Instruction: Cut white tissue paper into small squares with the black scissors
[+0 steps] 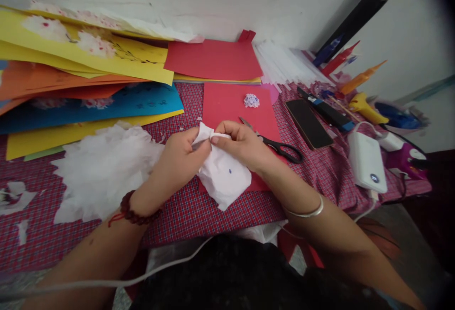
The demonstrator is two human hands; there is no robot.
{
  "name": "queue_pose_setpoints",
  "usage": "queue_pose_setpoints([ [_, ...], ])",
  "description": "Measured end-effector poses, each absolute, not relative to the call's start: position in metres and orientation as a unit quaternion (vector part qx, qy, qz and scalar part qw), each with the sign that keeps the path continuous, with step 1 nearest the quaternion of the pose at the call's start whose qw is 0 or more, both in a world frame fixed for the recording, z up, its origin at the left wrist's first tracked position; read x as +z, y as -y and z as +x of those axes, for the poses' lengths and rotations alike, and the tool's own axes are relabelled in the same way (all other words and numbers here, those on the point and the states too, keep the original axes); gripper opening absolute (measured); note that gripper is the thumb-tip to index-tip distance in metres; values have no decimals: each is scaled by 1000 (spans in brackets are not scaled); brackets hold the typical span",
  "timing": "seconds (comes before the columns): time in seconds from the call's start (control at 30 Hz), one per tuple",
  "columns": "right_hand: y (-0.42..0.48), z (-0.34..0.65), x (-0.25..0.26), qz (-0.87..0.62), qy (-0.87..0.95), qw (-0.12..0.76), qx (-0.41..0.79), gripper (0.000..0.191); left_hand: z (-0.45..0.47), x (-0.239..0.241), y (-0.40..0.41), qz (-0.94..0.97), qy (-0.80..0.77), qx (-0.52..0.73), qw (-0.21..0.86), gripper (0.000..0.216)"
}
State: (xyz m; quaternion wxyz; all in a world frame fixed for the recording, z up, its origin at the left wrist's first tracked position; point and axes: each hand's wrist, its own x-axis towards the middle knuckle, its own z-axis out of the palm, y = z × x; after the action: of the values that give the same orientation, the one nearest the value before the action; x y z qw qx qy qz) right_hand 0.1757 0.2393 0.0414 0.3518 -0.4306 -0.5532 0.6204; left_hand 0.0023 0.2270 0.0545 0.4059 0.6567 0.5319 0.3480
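Both hands pinch a piece of white tissue paper [224, 177] near its top edge, over a red sheet of paper [223, 104]. A small blue mark shows on the tissue's hanging part. My left hand [186, 151] grips its upper left, thumb and fingers pressed together. Close beside it, my right hand [240, 141] pinches a gathered fold between thumb and fingertips. Black-handled scissors [280, 149] lie by the right hand, their blades partly hidden behind it. Farther back on the red sheet sits a small white and purple crumpled paper flower [251, 100].
At left lies a pile of white tissue pieces [106, 172], beneath stacked coloured sheets [142, 104] with paper flowers. A phone [308, 123], a white power bank [367, 160], a yellow glue gun [366, 106] and white sticks [287, 63] lie to the right. A white cable [159, 268] crosses my lap.
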Motion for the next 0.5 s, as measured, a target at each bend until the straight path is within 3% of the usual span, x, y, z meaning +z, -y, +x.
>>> queue_pose_setpoints([
  [0.27,-238,174,41,-450,563,368,587,24,3,62,-223,668,-564,371,312,17],
  [0.5,-236,177,46,-434,546,407,590,25,2,56,-224,569,-558,415,439,10],
])
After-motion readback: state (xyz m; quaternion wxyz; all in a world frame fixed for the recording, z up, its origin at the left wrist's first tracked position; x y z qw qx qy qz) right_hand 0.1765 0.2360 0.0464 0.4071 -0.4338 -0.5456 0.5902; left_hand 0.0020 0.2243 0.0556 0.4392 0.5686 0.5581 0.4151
